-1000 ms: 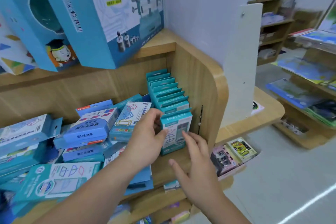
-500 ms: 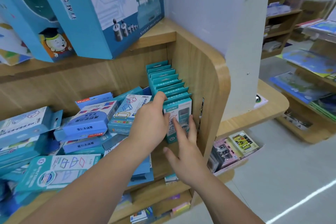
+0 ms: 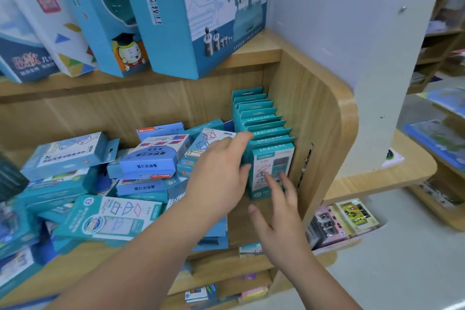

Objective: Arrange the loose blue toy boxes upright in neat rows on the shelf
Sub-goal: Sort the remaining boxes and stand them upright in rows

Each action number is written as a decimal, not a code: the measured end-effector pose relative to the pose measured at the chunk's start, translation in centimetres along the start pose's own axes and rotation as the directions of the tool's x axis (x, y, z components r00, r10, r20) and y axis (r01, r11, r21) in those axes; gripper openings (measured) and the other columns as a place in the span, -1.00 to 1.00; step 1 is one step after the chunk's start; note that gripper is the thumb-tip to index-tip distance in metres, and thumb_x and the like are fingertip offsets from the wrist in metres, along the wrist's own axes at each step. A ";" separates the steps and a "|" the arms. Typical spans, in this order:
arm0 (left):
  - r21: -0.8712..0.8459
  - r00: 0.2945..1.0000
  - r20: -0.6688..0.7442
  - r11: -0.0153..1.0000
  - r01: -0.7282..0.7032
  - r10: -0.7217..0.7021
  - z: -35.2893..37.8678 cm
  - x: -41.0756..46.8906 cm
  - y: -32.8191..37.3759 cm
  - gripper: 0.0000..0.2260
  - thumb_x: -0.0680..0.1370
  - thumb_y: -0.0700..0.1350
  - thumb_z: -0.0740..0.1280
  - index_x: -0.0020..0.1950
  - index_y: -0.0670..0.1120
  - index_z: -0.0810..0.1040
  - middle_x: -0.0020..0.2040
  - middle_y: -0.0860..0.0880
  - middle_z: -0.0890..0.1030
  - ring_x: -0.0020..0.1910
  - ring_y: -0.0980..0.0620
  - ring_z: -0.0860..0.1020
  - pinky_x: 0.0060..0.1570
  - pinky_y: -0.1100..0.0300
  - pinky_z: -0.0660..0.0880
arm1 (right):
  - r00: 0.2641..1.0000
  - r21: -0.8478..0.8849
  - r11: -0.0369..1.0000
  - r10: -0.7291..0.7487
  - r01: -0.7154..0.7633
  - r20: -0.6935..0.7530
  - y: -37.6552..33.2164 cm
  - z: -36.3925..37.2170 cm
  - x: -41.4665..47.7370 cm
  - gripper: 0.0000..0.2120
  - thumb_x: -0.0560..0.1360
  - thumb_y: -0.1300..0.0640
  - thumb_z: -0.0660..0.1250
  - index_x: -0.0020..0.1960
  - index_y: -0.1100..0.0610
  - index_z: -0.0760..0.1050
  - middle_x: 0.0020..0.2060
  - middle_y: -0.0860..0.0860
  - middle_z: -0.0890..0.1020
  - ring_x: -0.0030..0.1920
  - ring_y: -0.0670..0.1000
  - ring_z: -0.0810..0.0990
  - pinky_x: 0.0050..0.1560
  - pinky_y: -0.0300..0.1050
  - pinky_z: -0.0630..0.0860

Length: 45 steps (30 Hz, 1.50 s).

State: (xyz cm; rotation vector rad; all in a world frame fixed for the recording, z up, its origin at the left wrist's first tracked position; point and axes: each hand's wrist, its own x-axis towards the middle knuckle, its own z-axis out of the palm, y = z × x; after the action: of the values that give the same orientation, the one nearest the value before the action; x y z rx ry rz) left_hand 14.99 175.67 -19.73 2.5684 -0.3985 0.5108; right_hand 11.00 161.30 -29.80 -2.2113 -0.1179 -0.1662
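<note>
Row [image 3: 261, 118] of upright teal boxes has the shelf's side wall [image 3: 317, 133] tight on its right. Front box [image 3: 274, 168] closes the row's near end, upright, face out.

Left hand [image 3: 221, 171] lies along the row's left flank, fingers fairly straight, thumb at the front box's left edge. It clamps nothing as far as I can tell. Right hand [image 3: 279, 214] is apart from it, just in front of the row, fingers straight, tips on the front box's face. Neither hand grips.

Risks, as I judge them:
- Nothing stands in front of the row to stop the front box. It prob. relies on fingertip pressure, so letting go fast could tip it fwd, maybe w/ neighbours following domino-style.
- The row's left side has only the left hand beside it, no 2nd row. Pull the hand away and the boxes may lean or fan left.
- Pile [image 3: 141, 166] of loose blue boxes sits just left of the row, heaped flat & askew, w/ the left forearm crossing over it. Dragging the arm back could snag a box. Ones at the shelf [image 3: 105, 257] lip, left of the row, could slide off.
- Pushing too hard w/ the right hand could bend the hang tabs along the row's top or seat them unevenly.
- Big pile vs one row: most of the job is left, and rushing raises all of the above.
</note>
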 end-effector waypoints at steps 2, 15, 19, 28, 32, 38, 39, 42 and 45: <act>0.026 0.997 -0.080 1.000 0.001 0.001 -1.2 -1.0 -1.2 -0.57 0.51 -0.16 0.44 0.35 0.01 0.44 0.10 -0.02 0.61 0.09 -0.09 0.54 0.06 0.03 0.49 | 1.000 -0.005 1.000 -0.002 0.002 -0.022 0.0 0.2 -0.2 -0.38 0.59 -0.09 0.29 0.58 -0.17 0.12 0.53 -0.27 0.02 0.47 -0.19 0.12 0.42 -0.01 0.36; 0.130 0.929 -0.213 0.934 0.334 -0.303 -7.6 -10.0 -12.5 -0.84 0.47 -0.07 0.40 0.02 -0.07 0.60 -0.11 0.05 0.57 -0.11 -0.05 0.53 -0.07 0.15 0.39 | 0.934 0.028 0.933 -0.358 0.358 0.013 -5.8 3.1 0.3 -0.77 0.54 -0.10 0.31 0.07 0.00 0.61 -0.01 -0.15 0.56 0.07 -0.09 0.53 0.10 -0.21 0.42; 0.280 0.898 -0.076 0.855 0.437 -0.434 -8.4 -14.0 -15.2 -0.66 0.43 0.15 0.35 0.04 -0.06 0.65 -0.02 -0.04 0.63 0.02 -0.16 0.57 0.05 -0.05 0.51 | 0.880 -0.004 0.883 -0.467 0.469 0.085 -7.9 6.3 -0.2 -0.76 0.50 -0.09 0.33 0.01 0.03 0.64 -0.06 -0.11 0.61 0.01 -0.03 0.55 0.05 -0.15 0.47; 0.328 0.861 0.061 0.825 0.460 -0.504 -10.5 -18.1 -20.1 -0.53 0.37 0.20 0.45 0.17 -0.03 0.66 0.24 -0.13 0.60 0.15 -0.22 0.59 0.19 -0.07 0.52 | 0.760 -0.176 0.841 -0.347 0.511 0.549 -13.1 13.5 -1.0 -0.43 0.57 -0.17 0.28 0.52 -0.01 0.33 0.52 -0.04 0.28 0.52 0.03 0.21 0.52 -0.12 0.12; 0.199 0.843 0.110 0.842 0.501 -0.527 -11.0 -18.3 -21.3 -0.58 0.45 0.03 0.52 0.29 0.03 0.59 0.45 -0.06 0.43 0.34 -0.11 0.50 0.31 0.06 0.42 | 0.793 -0.278 0.825 -0.293 0.492 0.534 -15.0 16.8 -0.5 -0.41 0.59 -0.10 0.30 0.55 0.02 0.26 0.58 0.04 0.17 0.56 0.08 0.12 0.54 -0.07 0.11; -0.191 0.748 0.105 0.725 0.662 -0.656 -11.8 -17.4 -23.9 -0.66 0.57 -0.02 0.41 0.32 0.08 0.46 0.14 0.09 0.58 -0.09 0.16 0.58 -0.14 0.26 0.42 | 0.899 -0.376 0.855 -0.204 0.357 0.387 -15.2 19.8 -0.5 -0.47 0.41 0.01 0.46 0.37 -0.05 0.47 0.43 0.11 0.41 0.45 0.19 0.35 0.39 0.19 0.37; -0.251 0.728 0.114 0.689 0.680 -0.676 -11.9 -17.2 -24.2 -0.68 0.57 -0.04 0.41 0.30 0.10 0.45 0.08 0.12 0.58 -0.12 0.21 0.58 -0.19 0.30 0.42 | 0.911 -0.389 0.856 -0.198 0.340 0.361 -15.3 20.1 -0.6 -0.46 0.39 -0.01 0.49 0.35 -0.06 0.47 0.41 0.09 0.43 0.43 0.18 0.37 0.36 0.18 0.37; -0.342 0.705 0.133 0.636 0.692 -0.696 -11.8 -16.8 -24.8 -0.68 0.56 -0.09 0.42 0.25 0.14 0.43 0.00 0.13 0.58 -0.12 0.14 0.60 -0.15 0.23 0.46 | 0.916 -0.401 0.859 -0.168 0.318 0.365 -15.6 20.3 -0.6 -0.39 0.40 -0.06 0.51 0.40 -0.11 0.41 0.42 0.03 0.38 0.43 0.11 0.33 0.38 0.07 0.26; -0.432 0.681 0.218 0.557 0.710 -0.699 -12.1 -17.0 -25.5 -0.55 0.55 -0.17 0.43 0.37 0.12 0.42 0.08 0.04 0.64 -0.01 0.08 0.63 0.02 0.09 0.56 | 0.912 -0.346 0.884 -0.179 0.314 0.369 -15.8 20.2 -0.1 -0.32 0.33 -0.07 0.57 0.40 -0.16 0.42 0.38 -0.08 0.41 0.39 0.01 0.36 0.34 -0.08 0.21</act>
State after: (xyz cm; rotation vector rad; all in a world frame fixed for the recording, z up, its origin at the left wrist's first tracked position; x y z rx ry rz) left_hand 5.85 206.41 -27.45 1.9853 0.4724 0.0505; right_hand 10.19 186.90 -29.45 -2.6129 -0.6069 0.0457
